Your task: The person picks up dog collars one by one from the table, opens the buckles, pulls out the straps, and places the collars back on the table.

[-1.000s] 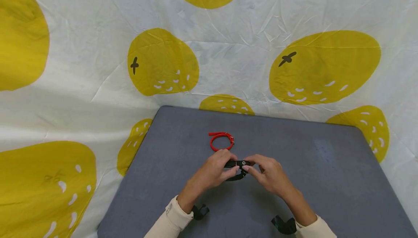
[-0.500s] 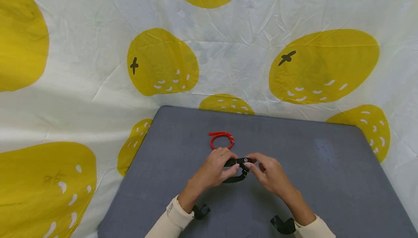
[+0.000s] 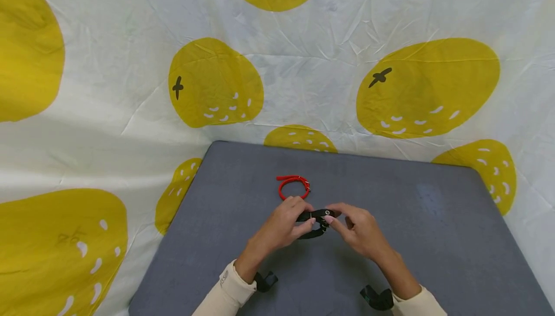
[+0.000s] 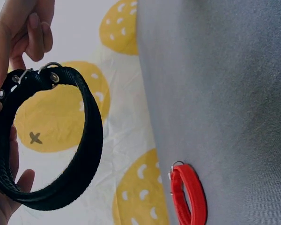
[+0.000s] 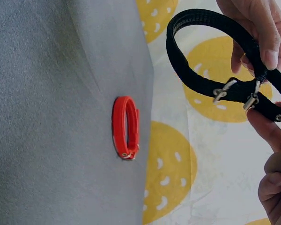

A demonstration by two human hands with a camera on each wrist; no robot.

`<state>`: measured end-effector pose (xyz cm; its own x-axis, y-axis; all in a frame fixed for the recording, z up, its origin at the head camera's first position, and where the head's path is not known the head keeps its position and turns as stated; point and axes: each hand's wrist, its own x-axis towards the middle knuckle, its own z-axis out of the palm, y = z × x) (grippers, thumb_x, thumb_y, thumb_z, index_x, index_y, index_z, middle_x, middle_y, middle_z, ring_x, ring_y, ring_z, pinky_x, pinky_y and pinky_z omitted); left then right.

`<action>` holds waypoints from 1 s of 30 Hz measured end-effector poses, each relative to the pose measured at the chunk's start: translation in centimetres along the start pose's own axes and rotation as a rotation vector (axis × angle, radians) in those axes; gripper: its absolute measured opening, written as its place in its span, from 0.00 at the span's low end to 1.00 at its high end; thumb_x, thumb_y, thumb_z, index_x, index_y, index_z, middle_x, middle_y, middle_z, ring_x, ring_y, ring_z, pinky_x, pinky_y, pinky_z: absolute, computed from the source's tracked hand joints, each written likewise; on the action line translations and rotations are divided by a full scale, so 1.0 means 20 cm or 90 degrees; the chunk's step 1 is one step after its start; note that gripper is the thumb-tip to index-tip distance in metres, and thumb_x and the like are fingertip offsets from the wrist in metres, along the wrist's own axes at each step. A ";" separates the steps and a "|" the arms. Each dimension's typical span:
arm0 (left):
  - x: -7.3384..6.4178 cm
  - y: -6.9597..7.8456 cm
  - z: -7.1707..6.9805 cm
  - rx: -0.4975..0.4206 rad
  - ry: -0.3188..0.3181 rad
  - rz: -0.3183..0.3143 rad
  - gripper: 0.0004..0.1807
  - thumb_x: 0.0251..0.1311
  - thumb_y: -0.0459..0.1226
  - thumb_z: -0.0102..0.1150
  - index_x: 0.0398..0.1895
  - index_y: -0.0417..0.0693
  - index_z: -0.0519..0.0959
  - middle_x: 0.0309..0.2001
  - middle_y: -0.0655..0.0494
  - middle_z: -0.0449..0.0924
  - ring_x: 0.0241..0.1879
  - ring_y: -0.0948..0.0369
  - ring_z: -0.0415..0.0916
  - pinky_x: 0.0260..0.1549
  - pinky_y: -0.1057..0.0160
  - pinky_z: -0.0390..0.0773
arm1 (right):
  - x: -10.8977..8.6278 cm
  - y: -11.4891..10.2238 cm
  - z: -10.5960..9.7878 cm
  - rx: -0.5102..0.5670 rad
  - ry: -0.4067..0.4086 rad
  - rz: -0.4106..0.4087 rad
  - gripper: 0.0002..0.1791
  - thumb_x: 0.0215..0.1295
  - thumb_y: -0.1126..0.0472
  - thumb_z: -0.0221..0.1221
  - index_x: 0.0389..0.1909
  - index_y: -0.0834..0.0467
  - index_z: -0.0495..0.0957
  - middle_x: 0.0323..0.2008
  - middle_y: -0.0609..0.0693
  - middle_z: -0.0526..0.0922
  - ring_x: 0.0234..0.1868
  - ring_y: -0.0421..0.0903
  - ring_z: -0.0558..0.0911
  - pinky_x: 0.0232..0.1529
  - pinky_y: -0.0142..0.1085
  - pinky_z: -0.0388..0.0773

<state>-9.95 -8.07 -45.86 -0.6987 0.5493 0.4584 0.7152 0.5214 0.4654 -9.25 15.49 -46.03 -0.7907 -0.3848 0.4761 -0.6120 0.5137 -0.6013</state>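
Observation:
A black collar [image 3: 318,214] is held up over the table between both hands, looped through its metal buckle. My left hand [image 3: 284,224] grips the band on its left side, thumb and fingers on opposite faces. At the eyelet end, my right hand [image 3: 360,231] pinches the strap between thumb and index finger. The right wrist view shows the buckle and a D-ring on the black collar [image 5: 196,84], with the free end passing beyond the buckle. Beyond the hands lies a red collar [image 3: 287,177], curled into a ring on the table; its near edge touches the left hand's outline in the head view.
The grey padded table [image 3: 390,195] stretches out on both sides of the hands. Behind it and at the left hangs a white cloth [image 3: 308,85] with large yellow fruit prints. Black straps [image 3: 377,298] sit at both wrists by the cream sleeves.
The eyelet end of the black collar has shifted slightly right and up with my right fingers. The lower loop dipped, then rose a little. The red collar has stayed put.

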 end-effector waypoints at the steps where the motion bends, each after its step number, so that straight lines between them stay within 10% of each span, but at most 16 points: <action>1: 0.00 0.00 0.00 0.010 -0.003 0.007 0.09 0.67 0.39 0.62 0.47 0.48 0.80 0.42 0.58 0.78 0.38 0.65 0.70 0.38 0.72 0.73 | 0.00 0.00 0.00 -0.007 -0.006 -0.002 0.15 0.60 0.63 0.70 0.48 0.49 0.84 0.35 0.38 0.84 0.16 0.26 0.57 0.17 0.24 0.59; 30: 0.02 0.00 -0.01 -0.014 0.051 0.037 0.10 0.64 0.37 0.65 0.48 0.47 0.80 0.42 0.57 0.78 0.40 0.64 0.71 0.41 0.75 0.73 | 0.04 0.00 -0.02 0.000 -0.010 -0.046 0.14 0.62 0.66 0.67 0.47 0.52 0.81 0.26 0.36 0.78 0.15 0.25 0.56 0.16 0.20 0.56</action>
<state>-10.15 -8.00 -45.44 -0.6554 0.5235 0.5445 0.7550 0.4753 0.4518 -9.89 15.43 -45.39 -0.7444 -0.4330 0.5083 -0.6677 0.4845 -0.5651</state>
